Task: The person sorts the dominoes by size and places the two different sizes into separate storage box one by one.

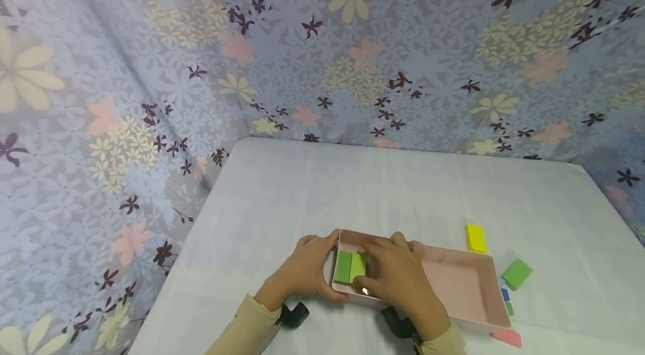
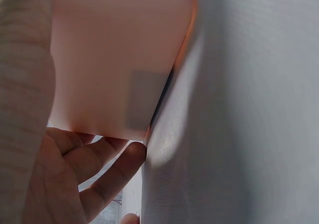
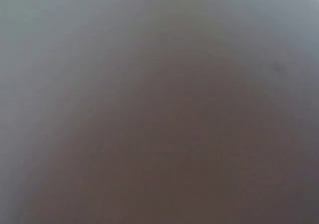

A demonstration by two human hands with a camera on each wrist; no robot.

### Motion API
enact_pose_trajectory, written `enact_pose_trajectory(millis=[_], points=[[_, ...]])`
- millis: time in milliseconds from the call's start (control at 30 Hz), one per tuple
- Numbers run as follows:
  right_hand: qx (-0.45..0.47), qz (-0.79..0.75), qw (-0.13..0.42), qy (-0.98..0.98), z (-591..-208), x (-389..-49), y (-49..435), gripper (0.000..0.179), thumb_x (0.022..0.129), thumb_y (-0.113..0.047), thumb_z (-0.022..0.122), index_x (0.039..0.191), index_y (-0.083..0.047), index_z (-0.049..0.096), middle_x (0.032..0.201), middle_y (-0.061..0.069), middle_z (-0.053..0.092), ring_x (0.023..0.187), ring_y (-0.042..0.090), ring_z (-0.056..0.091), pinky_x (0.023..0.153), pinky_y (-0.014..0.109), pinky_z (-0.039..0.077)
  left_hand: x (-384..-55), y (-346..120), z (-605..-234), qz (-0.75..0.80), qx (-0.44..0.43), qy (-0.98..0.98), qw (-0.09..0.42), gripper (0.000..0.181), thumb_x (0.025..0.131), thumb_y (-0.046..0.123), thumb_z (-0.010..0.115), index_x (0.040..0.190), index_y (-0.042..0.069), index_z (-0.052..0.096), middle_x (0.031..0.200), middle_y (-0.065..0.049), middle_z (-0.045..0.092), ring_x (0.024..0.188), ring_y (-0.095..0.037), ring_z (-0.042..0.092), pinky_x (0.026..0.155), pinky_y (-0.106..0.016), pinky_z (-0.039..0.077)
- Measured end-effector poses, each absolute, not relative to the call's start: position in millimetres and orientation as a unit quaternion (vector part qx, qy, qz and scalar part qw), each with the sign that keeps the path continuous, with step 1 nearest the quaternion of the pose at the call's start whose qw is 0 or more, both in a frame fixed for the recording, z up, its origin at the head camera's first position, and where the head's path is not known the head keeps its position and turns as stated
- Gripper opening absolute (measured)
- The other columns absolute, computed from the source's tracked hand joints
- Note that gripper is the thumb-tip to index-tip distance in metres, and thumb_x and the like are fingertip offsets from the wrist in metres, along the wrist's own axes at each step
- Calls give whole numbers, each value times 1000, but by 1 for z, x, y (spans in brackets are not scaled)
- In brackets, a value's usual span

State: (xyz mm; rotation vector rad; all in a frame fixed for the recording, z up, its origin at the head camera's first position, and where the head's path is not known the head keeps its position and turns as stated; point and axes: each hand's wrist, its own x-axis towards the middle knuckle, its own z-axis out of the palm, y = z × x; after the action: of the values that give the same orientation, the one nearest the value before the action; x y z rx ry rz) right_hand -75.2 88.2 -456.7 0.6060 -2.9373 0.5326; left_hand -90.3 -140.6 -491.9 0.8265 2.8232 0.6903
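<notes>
A long pink box (image 1: pixel 456 288) lies across the table's front. My left hand (image 1: pixel 307 268) grips its left end, with thumb and fingers spread around the corners; in the left wrist view, fingers (image 2: pixel 112 176) touch the pink end wall (image 2: pixel 114 50). Inside that end, a green block (image 1: pixel 342 267) sits against a light green block (image 1: pixel 358 266). My right hand (image 1: pixel 395 271) reaches into the box and pinches the light green block between thumb and fingers, hiding part of it. The right wrist view is too dark and blurred to make anything out.
Behind the box is a yellow block (image 1: pixel 476 238). Another green block (image 1: pixel 517 274) lies to its right, near a small blue block (image 1: pixel 505 294) by the box's right wall. A pink piece (image 1: pixel 506 337) shows at the front right corner. Flowered cloth (image 1: pixel 302 64) hangs behind the table.
</notes>
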Motion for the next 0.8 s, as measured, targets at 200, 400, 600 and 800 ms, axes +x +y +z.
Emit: enact_pose_trajectory(millis=[200,400,600,800], points=[[178,202,81,-960,-447,-65,108,49,72,-41,87,115,-25,73,106,-13,72,86,12,41,79,45,25,-89,-140,-494,232,270,932,62,138,58,75,83,159,2,24,148,-1,53,129,-17,52,118,-45,29],[160,190,80,-965,-443,-61,129,47,74,-37,85,117,-24,72,106,-10,73,87,15,43,76,43,30,-88,-142,-494,234,262,934,73,140,57,75,83,159,3,22,149,-2,52,132,-18,50,119,-45,27],[147,210,90,-962,-439,-57,147,44,72,-33,88,113,-24,74,112,-8,74,87,14,40,75,44,20,-91,-144,-491,233,258,935,67,139,57,74,84,159,2,23,149,-3,52,132,-19,50,119,-46,26],[139,203,124,-961,-441,-49,168,41,70,-32,88,109,-29,76,109,-11,75,85,10,43,78,46,23,-90,-141,-495,233,264,933,76,139,57,74,83,159,1,23,148,-3,52,131,-19,51,119,-46,27]])
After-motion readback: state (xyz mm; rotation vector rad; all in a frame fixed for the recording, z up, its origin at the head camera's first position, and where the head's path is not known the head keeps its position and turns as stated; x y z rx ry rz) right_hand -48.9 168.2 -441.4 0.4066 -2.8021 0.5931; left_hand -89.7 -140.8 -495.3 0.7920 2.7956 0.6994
